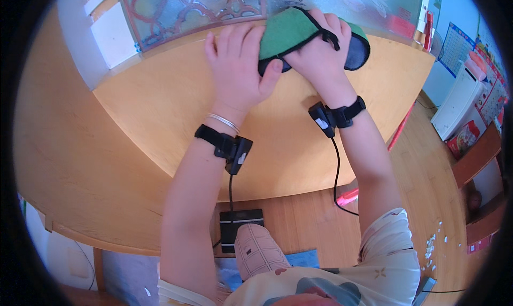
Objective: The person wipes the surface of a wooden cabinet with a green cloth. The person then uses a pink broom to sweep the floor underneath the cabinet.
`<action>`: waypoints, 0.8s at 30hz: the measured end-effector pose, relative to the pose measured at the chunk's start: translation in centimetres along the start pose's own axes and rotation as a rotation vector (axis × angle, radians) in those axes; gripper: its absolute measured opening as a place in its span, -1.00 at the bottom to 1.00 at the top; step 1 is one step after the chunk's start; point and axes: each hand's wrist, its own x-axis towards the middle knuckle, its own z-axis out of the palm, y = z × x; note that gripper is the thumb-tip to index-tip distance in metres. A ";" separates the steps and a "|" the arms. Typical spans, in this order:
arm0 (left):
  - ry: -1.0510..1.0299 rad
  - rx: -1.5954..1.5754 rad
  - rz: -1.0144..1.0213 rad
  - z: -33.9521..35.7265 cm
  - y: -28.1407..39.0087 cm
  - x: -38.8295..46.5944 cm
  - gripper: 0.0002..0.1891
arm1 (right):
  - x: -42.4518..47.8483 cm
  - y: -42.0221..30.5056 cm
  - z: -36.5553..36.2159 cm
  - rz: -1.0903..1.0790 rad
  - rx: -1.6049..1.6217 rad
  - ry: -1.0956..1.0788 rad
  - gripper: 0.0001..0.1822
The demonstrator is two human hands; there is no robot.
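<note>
A green fabric slipper with black trim and a dark sole lies across the far part of the wooden table. My left hand rests at its left end, fingers pointing away and the thumb against the dark edge. My right hand reaches over its right part, with the fingers on the green fabric. Beyond the right hand shows another green piece with a dark blue-grey sole, perhaps a second slipper. Whether the fingers grip or only press is partly hidden. Black straps with small cabled devices sit on both wrists.
A patterned glass panel and a translucent sheet stand at the table's far edge. Right of the table are a white cabinet and a brown wooden shelf. A black flat device and white scraps lie on the floor.
</note>
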 end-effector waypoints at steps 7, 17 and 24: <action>-0.076 -0.079 0.060 -1.4 -0.9 0.6 -0.45 | -0.5 -0.3 0.1 0.048 0.010 0.017 -0.56; -0.138 -0.033 0.076 -1.5 -0.4 0.0 -0.36 | -22.6 -4.6 -2.3 -0.278 -0.021 -0.591 -0.49; -0.174 -0.053 0.069 -1.7 -0.4 -0.4 -0.30 | -9.9 -4.3 -1.9 0.062 -0.154 -0.455 -0.36</action>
